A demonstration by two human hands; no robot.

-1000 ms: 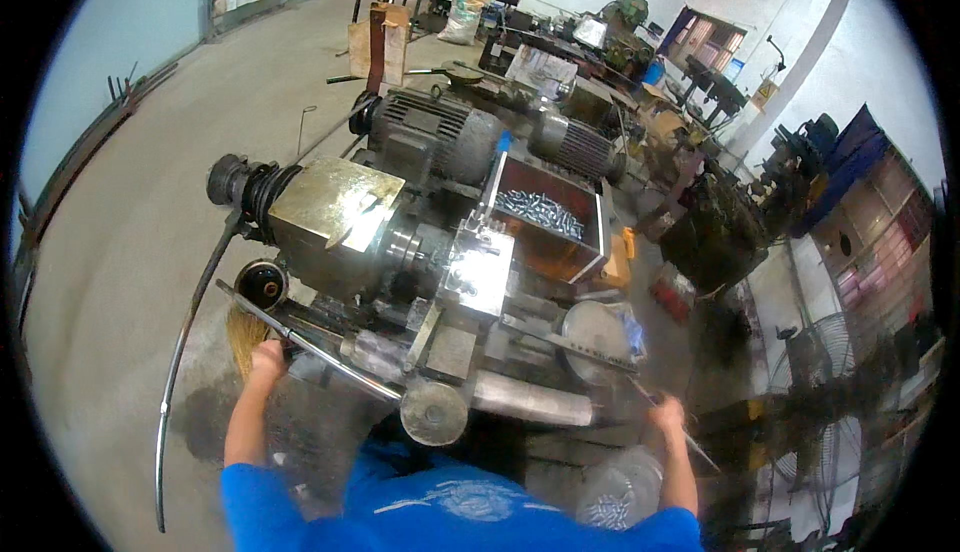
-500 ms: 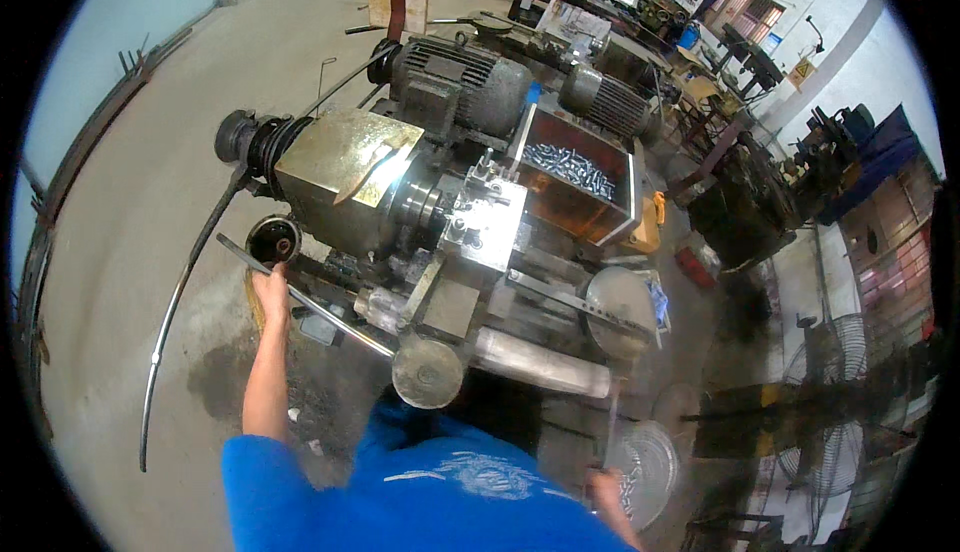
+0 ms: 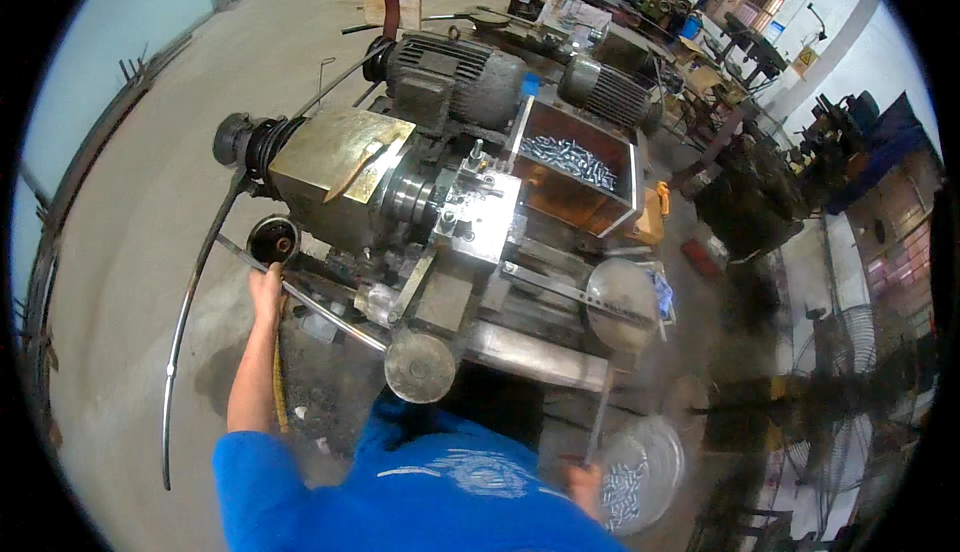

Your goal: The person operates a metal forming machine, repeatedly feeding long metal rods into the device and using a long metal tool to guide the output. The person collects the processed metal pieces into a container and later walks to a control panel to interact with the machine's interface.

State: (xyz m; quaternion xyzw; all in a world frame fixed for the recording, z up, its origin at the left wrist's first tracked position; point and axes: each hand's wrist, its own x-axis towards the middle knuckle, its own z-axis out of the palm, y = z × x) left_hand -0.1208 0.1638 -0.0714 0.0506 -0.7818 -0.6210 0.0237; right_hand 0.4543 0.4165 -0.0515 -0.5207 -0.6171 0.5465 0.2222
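My left hand (image 3: 266, 294) is closed around a long metal lever (image 3: 335, 322) at the front left of a small lathe-like machine. The lever slants down to a round metal disc (image 3: 418, 367). At the lower right, my right hand (image 3: 584, 484) closes on the lower end of a flat metal handle (image 3: 599, 417); its fingers are partly hidden. Beside that hand stands a bucket (image 3: 672, 472) holding many small shiny metal pieces (image 3: 622, 497). The machine's chuck (image 3: 408, 198) faces a bright metal tool block (image 3: 482, 214).
A metal box (image 3: 575, 214) of similar small pieces sits behind the tool block. A brass-coloured cover (image 3: 310, 152) tops the headstock, with a motor (image 3: 455, 82) behind. Another long bar (image 3: 180, 332) hangs down at the left. A fan (image 3: 850, 352) stands at the right.
My right hand and its handle have shifted slightly left, showing more of the bucket's contents. My left hand stays on its lever, a little lower in view. The whole view has shifted slightly.
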